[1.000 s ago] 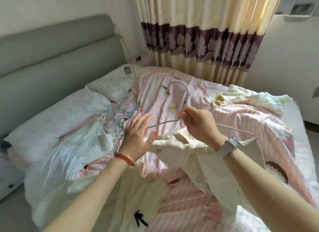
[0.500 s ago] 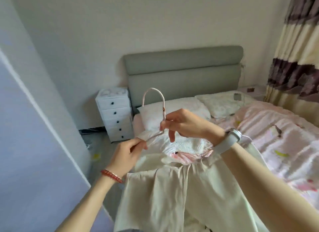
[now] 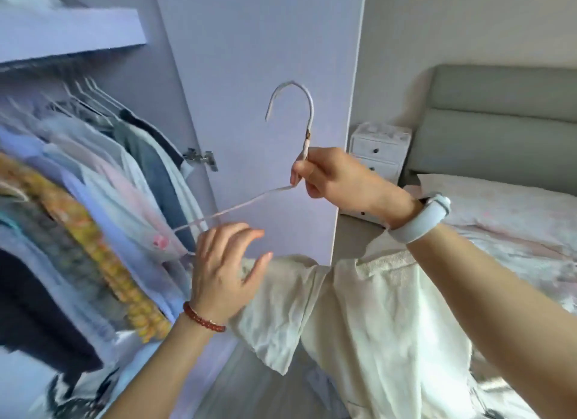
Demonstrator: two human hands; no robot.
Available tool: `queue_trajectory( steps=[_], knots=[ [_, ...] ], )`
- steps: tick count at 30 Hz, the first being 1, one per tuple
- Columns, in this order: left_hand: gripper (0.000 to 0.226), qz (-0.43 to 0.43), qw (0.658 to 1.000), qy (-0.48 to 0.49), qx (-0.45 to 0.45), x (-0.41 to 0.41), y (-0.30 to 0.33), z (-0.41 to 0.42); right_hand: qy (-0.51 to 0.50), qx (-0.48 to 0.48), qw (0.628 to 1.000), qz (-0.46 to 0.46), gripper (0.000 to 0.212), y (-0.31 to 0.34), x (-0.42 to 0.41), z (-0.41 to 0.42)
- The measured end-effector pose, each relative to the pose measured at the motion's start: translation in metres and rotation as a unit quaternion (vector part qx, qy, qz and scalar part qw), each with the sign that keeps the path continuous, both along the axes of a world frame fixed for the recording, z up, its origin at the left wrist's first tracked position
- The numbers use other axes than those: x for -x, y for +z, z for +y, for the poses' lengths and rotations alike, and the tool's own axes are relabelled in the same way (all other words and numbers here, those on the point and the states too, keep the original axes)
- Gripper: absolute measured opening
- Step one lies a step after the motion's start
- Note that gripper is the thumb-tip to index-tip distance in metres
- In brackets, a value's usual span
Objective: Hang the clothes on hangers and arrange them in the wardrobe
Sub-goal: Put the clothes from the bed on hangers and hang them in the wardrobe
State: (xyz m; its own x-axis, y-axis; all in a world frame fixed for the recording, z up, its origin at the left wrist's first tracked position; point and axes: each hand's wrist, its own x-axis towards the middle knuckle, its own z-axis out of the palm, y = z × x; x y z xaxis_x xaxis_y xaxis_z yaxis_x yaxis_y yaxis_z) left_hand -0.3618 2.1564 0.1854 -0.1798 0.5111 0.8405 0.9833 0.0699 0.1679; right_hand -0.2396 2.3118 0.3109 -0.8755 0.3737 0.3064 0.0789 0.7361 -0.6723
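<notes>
My right hand (image 3: 337, 178) pinches the neck of a white wire hanger (image 3: 307, 112), hook up, in front of the open wardrobe door (image 3: 256, 59). A cream garment (image 3: 374, 318) hangs from the hanger and drapes down below both arms. My left hand (image 3: 224, 269) hovers by the hanger's left arm and the garment's shoulder, fingers spread and loosely bent; whether it touches the fabric is unclear. At the left, the wardrobe rail (image 3: 34, 66) holds several hung clothes (image 3: 93, 206).
A wardrobe shelf (image 3: 71, 34) sits above the rail. A door hinge (image 3: 201, 158) sticks out from the door's inner face. To the right stand a small white drawer unit (image 3: 376, 156), the grey headboard (image 3: 499, 122) and the bed (image 3: 505, 219).
The view has swung from the bed to the wardrobe. My right hand has carried the hanger with the cream garment along. My left hand has let go of the fabric and opened.
</notes>
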Motion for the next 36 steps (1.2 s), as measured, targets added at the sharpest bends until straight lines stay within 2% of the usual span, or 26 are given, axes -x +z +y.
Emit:
queue_trajectory(
  steps=[2, 4, 7, 9, 12, 14, 18, 19, 20, 21, 22, 23, 24, 25, 26, 27, 28, 29, 31, 33, 36],
  knots=[
    [0.033, 0.037, 0.990, 0.003, 0.135, 0.014, -0.005, -0.016, 0.028, -0.016, 0.999, 0.020, 0.022, 0.006, 0.030, -0.015],
    [0.037, 0.005, 0.976, 0.028, 0.217, 0.035, -0.002, -0.028, 0.061, -0.020, 0.997, 0.035, 0.015, 0.006, 0.058, -0.028],
    [0.039, -0.094, 0.975, 0.031, 0.200, 0.064, 0.009, -0.052, 0.098, -0.025, 0.994, 0.035, 0.008, -0.009, 0.096, -0.037],
    [0.036, -0.127, 0.979, 0.059, 0.151, 0.076, 0.020, -0.068, 0.108, -0.012, 0.994, 0.034, 0.008, -0.027, 0.118, -0.037],
    [0.026, -0.079, 0.989, 0.096, 0.073, 0.093, 0.036, -0.091, 0.113, -0.003, 0.993, 0.038, 0.006, -0.053, 0.155, -0.036],
    [0.022, -0.064, 0.990, 0.098, 0.077, 0.100, 0.044, -0.108, 0.121, -0.007, 0.991, 0.051, 0.007, -0.062, 0.184, -0.037],
    [0.016, -0.190, 0.963, 0.134, 0.134, 0.102, 0.032, -0.152, 0.150, -0.005, 0.986, 0.077, 0.018, -0.063, 0.238, -0.047],
    [0.013, -0.234, 0.940, 0.159, 0.191, 0.103, 0.022, -0.164, 0.162, 0.009, 0.983, 0.087, 0.018, -0.062, 0.248, -0.052],
    [0.013, -0.272, 0.900, 0.190, 0.282, 0.104, 0.012, -0.175, 0.176, 0.019, 0.979, 0.099, 0.018, -0.059, 0.256, -0.058],
    [0.023, -0.319, 0.833, 0.229, 0.389, 0.104, 0.001, -0.186, 0.196, 0.024, 0.974, 0.110, 0.021, -0.057, 0.264, -0.065],
    [0.042, -0.377, 0.748, 0.267, 0.477, 0.104, -0.012, -0.195, 0.223, 0.020, 0.968, 0.117, 0.026, -0.054, 0.270, -0.074],
    [0.056, -0.430, 0.680, 0.296, 0.515, 0.104, -0.022, -0.200, 0.255, 0.007, 0.959, 0.120, 0.032, -0.050, 0.274, -0.084],
    [0.059, -0.464, 0.656, 0.323, 0.499, 0.104, -0.024, -0.202, 0.287, -0.009, 0.950, 0.124, 0.038, -0.046, 0.277, -0.095],
    [0.054, -0.466, 0.690, 0.342, 0.437, 0.106, -0.022, -0.202, 0.315, -0.019, 0.940, 0.128, 0.044, -0.042, 0.280, -0.106],
    [0.042, -0.423, 0.760, 0.365, 0.332, 0.108, -0.016, -0.202, 0.336, -0.022, 0.933, 0.129, 0.047, -0.040, 0.282, -0.116],
    [0.031, -0.349, 0.821, 0.397, 0.214, 0.111, -0.006, -0.200, 0.354, -0.020, 0.927, 0.126, 0.048, -0.038, 0.285, -0.126],
    [0.027, -0.265, 0.856, 0.429, 0.115, 0.113, 0.006, -0.198, 0.368, -0.021, 0.921, 0.124, 0.049, -0.037, 0.288, -0.136],
    [0.031, -0.182, 0.864, 0.466, 0.052, 0.116, 0.017, -0.195, 0.380, -0.020, 0.917, 0.121, 0.048, -0.037, 0.290, -0.145],
    [0.042, -0.103, 0.853, 0.510, 0.045, 0.123, 0.030, -0.188, 0.398, 0.000, 0.912, 0.098, 0.042, -0.039, 0.294, -0.161],
    [0.038, -0.129, 0.860, 0.488, 0.073, 0.131, 0.033, -0.184, 0.409, 0.030, 0.909, 0.074, 0.032, -0.043, 0.294, -0.175],
    [0.018, -0.204, 0.893, 0.401, -0.002, 0.142, 0.026, -0.196, 0.439, 0.045, 0.896, 0.040, 0.019, -0.053, 0.296, -0.186]
  ],
)
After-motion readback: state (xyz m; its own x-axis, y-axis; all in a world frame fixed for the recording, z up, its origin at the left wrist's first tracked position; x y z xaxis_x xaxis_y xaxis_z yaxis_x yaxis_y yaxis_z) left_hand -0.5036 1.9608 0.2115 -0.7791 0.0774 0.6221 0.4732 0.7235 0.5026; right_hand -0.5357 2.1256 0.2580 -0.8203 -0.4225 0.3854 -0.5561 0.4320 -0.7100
